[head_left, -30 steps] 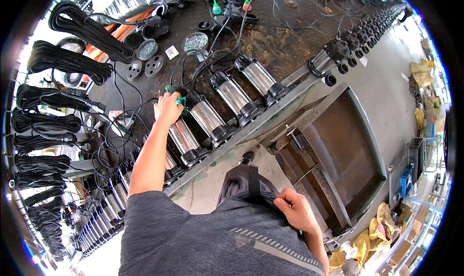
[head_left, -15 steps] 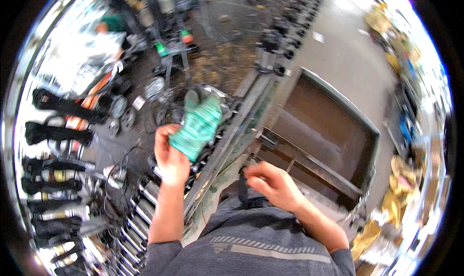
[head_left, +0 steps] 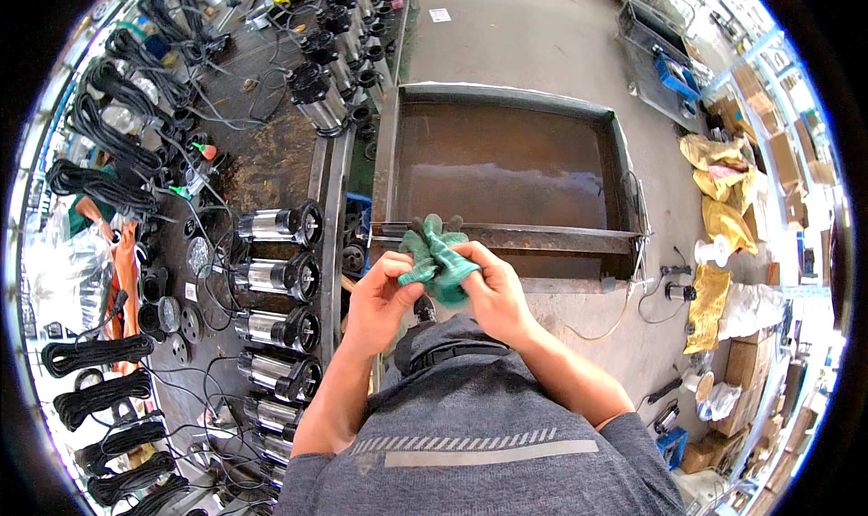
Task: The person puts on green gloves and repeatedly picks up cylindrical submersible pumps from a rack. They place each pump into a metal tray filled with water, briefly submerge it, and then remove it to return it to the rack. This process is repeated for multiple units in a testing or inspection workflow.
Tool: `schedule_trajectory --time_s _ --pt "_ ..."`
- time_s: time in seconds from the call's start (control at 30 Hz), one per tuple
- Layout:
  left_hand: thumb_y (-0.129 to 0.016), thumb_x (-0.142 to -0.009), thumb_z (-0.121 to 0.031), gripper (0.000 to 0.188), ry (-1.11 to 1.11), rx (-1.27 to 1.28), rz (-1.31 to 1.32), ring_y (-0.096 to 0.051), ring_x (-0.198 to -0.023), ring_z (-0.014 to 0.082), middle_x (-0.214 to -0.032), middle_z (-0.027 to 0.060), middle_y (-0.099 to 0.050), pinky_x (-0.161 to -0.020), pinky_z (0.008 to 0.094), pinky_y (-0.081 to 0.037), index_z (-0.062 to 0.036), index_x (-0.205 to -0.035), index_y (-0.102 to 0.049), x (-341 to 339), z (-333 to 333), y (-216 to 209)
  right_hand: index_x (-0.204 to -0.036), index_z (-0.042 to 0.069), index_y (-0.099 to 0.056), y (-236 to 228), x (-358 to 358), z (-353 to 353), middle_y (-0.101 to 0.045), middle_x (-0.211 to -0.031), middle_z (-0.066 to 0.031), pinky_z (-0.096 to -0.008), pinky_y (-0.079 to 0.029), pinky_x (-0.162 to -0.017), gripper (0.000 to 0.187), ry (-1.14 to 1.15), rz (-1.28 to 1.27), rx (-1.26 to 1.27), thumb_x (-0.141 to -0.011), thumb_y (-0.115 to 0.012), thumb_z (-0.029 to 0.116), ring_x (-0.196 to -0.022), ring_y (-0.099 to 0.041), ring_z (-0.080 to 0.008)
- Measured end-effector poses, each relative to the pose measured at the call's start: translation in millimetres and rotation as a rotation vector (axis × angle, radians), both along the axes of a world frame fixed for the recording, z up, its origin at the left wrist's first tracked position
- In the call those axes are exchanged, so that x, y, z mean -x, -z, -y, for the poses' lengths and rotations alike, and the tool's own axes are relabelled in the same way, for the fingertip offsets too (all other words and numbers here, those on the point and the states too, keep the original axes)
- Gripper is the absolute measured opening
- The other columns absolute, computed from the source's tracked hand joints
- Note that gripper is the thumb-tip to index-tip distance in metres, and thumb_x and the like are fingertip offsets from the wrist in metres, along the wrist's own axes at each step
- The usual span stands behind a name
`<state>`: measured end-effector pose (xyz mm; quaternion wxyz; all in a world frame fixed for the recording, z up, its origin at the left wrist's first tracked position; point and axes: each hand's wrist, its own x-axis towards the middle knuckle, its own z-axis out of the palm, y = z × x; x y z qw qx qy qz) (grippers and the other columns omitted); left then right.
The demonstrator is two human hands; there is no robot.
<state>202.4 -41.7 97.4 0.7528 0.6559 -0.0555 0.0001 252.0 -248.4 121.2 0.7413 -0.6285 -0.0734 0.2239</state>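
Green work gloves (head_left: pixel 443 261) with dark fingertips are bunched between my two hands, in front of my waist. My left hand (head_left: pixel 380 301) pinches their left edge with thumb and fingers. On the other side my right hand (head_left: pixel 493 290) grips the cuff part, its thumb pressed on the fabric. Whether it is one glove or a pair, I cannot tell. Just beyond the gloves lies the near rail of a large metal tank (head_left: pixel 506 177) with brownish water in it.
To my left is a dark workbench (head_left: pixel 258 168) with a row of steel cylindrical pumps (head_left: pixel 280 276) along its edge. Coiled black cables (head_left: pixel 95 358) lie farther left. At the right are yellow sacks (head_left: pixel 710 303), cartons (head_left: pixel 746 376) and shelving. A loose cable (head_left: pixel 646 285) lies on the floor.
My view has turned to the right, toward the tank. The gloves hung from my left hand alone; now my right hand has come up and holds them too.
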Motion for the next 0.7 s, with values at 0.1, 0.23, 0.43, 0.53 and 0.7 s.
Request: schedule_trajectory --time_s 0.1,0.23,0.43,0.53,0.7 --pt "-0.063 -0.103 -0.010 0.017 -0.034 0.572 -0.114 -0.061 -0.121 0.0219 -0.129 0.0073 -0.061 -0.104 0.0433 -0.050 -0.0078 -0.119 -0.058 -7 22 -1 -0.128 0.001 -0.058 4 3 23 -0.072 -0.108 -0.0137 -0.0333 -0.060 -0.079 0.028 0.068 -0.163 -0.342 -0.110 -0.039 0.012 -0.093 -0.073 -0.0189" --pt "-0.057 -0.102 -0.018 0.008 -0.152 0.882 -0.165 -0.064 -0.121 0.0340 -0.131 0.0101 -0.065 -0.108 0.0568 -0.049 -0.0122 -0.108 -0.055 -15 21 -12 -0.131 0.001 -0.059 19 2 67 -0.063 -0.109 -0.0089 -0.0344 -0.057 -0.077 0.032 0.268 0.011 -0.182 -0.110 -0.043 0.020 -0.090 -0.064 -0.0174" --pt "-0.053 -0.103 -0.023 0.013 -0.100 0.986 -0.163 -0.063 -0.125 0.0359 -0.128 0.0135 -0.068 -0.108 0.0585 -0.049 -0.0134 -0.110 -0.057 -18 18 -13 -0.129 -0.001 -0.065 22 3 114 -0.054 -0.115 -0.0054 -0.0264 -0.045 -0.089 0.031 0.395 0.454 0.329 -0.103 -0.050 0.008 -0.098 -0.058 -0.0181" --pt "-0.052 -0.103 -0.020 0.012 -0.117 0.953 -0.170 -0.063 -0.124 0.0349 -0.129 0.0142 -0.067 -0.107 0.0577 -0.051 -0.0120 -0.110 -0.057 -17 24 -17 -0.130 0.000 -0.064 15 4 118 -0.064 -0.107 -0.0078 -0.0292 -0.050 -0.083 0.032 0.436 0.293 0.261 -0.103 -0.048 0.004 -0.094 -0.063 -0.0201" --pt "-0.057 -0.097 -0.003 0.007 -0.301 0.316 -0.176 -0.063 -0.110 0.0218 -0.131 0.0114 -0.060 -0.098 0.0399 -0.053 -0.0063 -0.103 -0.054 -17 39 -16 -0.135 0.000 -0.057 26 9 130 -0.071 -0.111 -0.0164 -0.0383 -0.055 -0.063 0.033 0.539 -0.232 -0.545 -0.105 -0.046 0.009 -0.082 -0.069 -0.0272"
